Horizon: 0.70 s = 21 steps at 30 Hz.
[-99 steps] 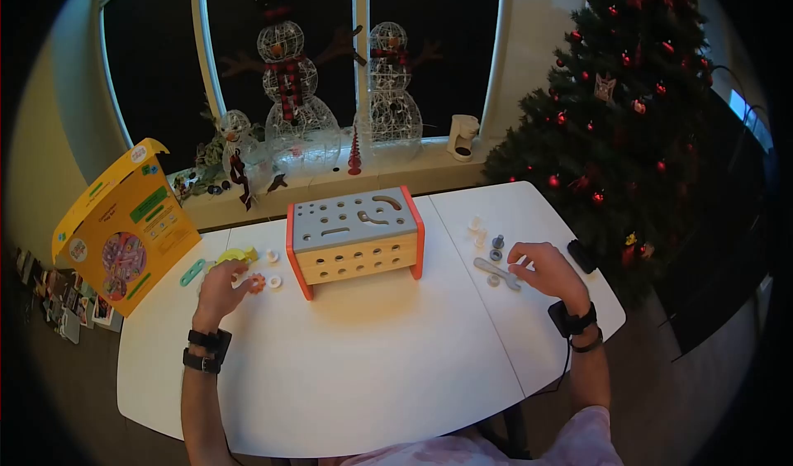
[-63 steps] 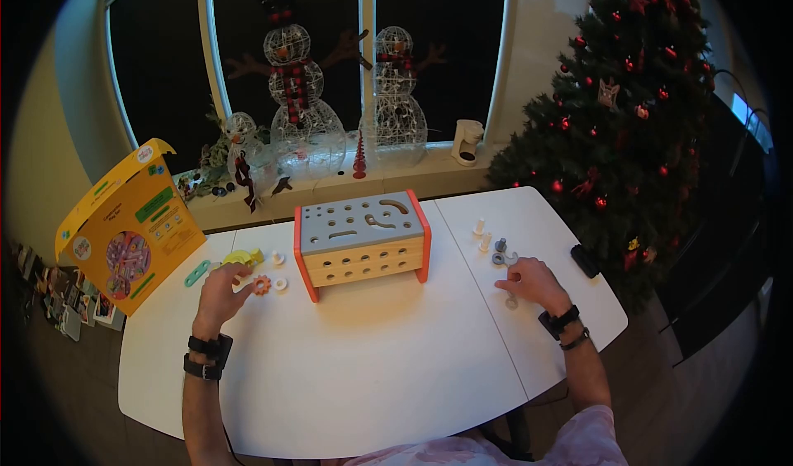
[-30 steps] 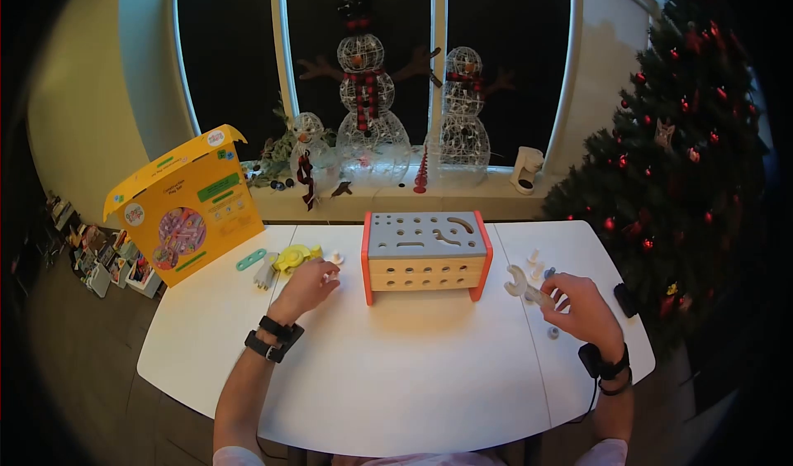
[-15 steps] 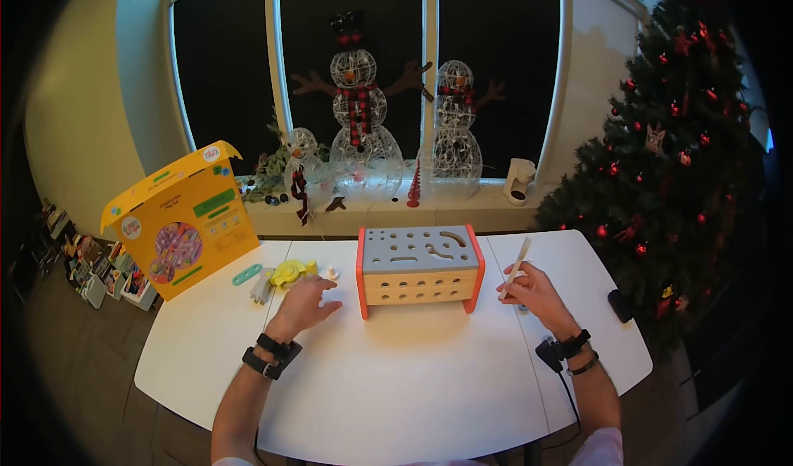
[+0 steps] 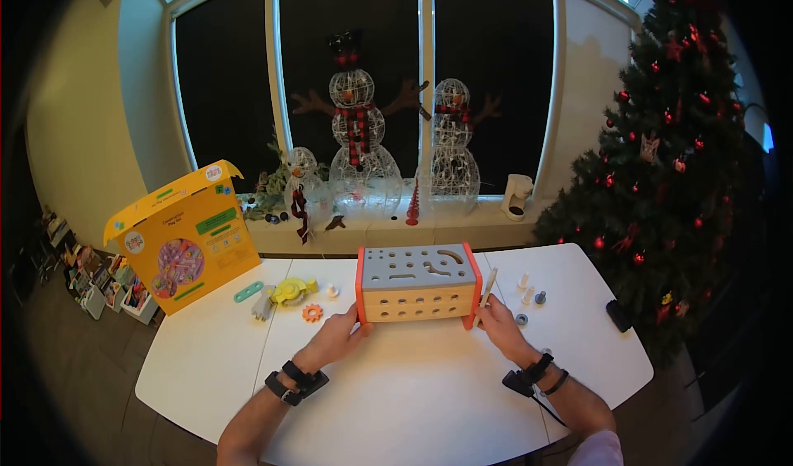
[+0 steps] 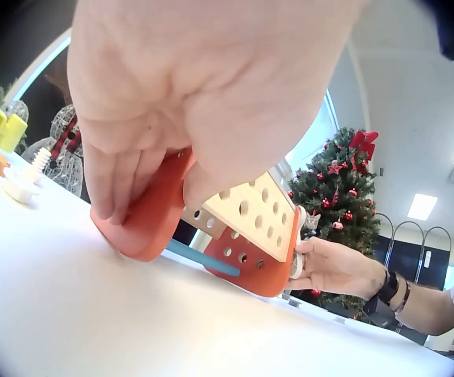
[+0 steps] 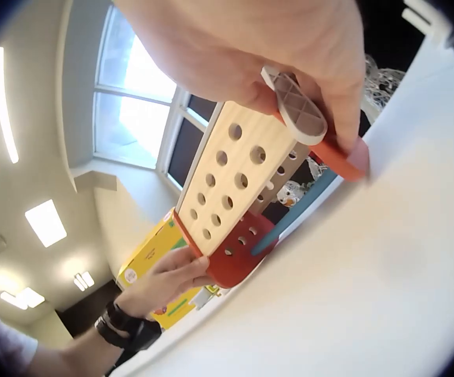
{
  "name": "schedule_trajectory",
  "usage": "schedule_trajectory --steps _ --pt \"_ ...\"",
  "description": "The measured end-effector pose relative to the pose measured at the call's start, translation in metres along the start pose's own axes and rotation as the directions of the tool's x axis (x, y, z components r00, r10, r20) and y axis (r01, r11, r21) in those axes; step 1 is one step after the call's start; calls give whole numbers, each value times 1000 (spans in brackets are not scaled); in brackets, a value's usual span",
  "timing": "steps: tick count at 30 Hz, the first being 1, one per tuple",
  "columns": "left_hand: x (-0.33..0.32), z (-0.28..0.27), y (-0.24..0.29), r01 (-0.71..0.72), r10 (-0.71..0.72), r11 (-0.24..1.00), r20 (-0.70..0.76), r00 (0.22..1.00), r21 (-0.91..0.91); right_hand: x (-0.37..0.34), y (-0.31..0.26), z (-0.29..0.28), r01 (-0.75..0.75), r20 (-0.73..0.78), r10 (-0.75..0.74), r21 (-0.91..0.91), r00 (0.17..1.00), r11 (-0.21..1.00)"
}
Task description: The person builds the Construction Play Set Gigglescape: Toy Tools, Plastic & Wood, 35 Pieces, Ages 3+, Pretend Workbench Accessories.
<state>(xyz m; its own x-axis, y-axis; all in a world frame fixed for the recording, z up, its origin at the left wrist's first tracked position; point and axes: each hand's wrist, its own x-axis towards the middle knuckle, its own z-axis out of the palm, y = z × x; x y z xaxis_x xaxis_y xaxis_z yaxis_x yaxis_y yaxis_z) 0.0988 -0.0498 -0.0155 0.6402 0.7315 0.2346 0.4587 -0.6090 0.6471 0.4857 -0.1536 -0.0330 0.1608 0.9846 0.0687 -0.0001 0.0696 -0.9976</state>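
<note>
A toy workbench (image 5: 405, 281) with a grey holed top, pale wooden sides and red end panels stands on the white table. My left hand (image 5: 330, 339) grips its left red panel (image 6: 152, 216), fingers along the outer face and thumb on the other side. At the opposite end my right hand (image 5: 505, 331) holds a pale grey toy wrench (image 5: 489, 285) upright against the right panel. In the right wrist view the wrench handle (image 7: 301, 114) sticks out from under the palm, and fingers reach down the red panel (image 7: 343, 161). The wrench's far end is hidden there by the hand.
Left of the workbench lie an orange gear (image 5: 306, 312), a white bolt (image 5: 332, 292), a yellow toy piece (image 5: 289, 291) and a teal strip (image 5: 248, 292). A yellow box (image 5: 186, 218) stands behind them. Right are white bolts (image 5: 527, 297), a grey bolt (image 5: 540, 298) and a black object (image 5: 618, 316).
My right hand picked the wrench up from the table, turned it upright and brought it left to the workbench. My left hand left the small parts and took hold of the left panel.
</note>
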Motion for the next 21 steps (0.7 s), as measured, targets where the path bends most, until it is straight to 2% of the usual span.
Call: schedule_trajectory --steps 2,3,4,5,6,7,9,11,12,14,19,21 --pt "-3 -7 11 -32 33 999 -33 999 10 -3 1 -2 138 -29 -157 -336 987 932" --pt "-6 -11 19 -52 53 999 -59 997 12 -6 -6 -1 142 -31 -162 -337 986 931" --pt "-9 -15 31 -52 53 999 -57 997 12 -16 -25 7 217 -45 -253 -384 966 897" --pt "-10 -22 46 -25 25 1000 -114 993 3 -24 -41 13 284 -54 -339 -432 939 856" --pt "-9 -25 58 3 -4 1000 -172 985 -6 -26 -48 12 280 -55 -334 -431 941 858" --pt "-8 -28 66 7 -9 1000 -170 985 -8 -27 -54 11 289 -49 -351 -468 935 835" --pt "-6 -29 76 -43 43 999 -307 951 7 -31 -71 10 298 -40 -367 -505 929 810" --pt "-4 -25 77 -46 52 999 -360 932 25 -36 -87 11 209 -37 -280 -572 959 793" --pt "-3 -26 76 -50 64 998 -411 910 44 -34 -86 12 210 -37 -282 -574 959 791" --pt "0 -27 77 -37 44 999 -405 913 24 -27 -78 7 294 -34 -368 -535 929 792" --pt "15 -29 71 -49 46 999 -451 891 5 -1 -73 2 306 -46 -367 -465 929 831" --pt "21 -33 71 167 -151 986 -331 932 19 5 -73 -3 295 -58 -356 -446 933 845"
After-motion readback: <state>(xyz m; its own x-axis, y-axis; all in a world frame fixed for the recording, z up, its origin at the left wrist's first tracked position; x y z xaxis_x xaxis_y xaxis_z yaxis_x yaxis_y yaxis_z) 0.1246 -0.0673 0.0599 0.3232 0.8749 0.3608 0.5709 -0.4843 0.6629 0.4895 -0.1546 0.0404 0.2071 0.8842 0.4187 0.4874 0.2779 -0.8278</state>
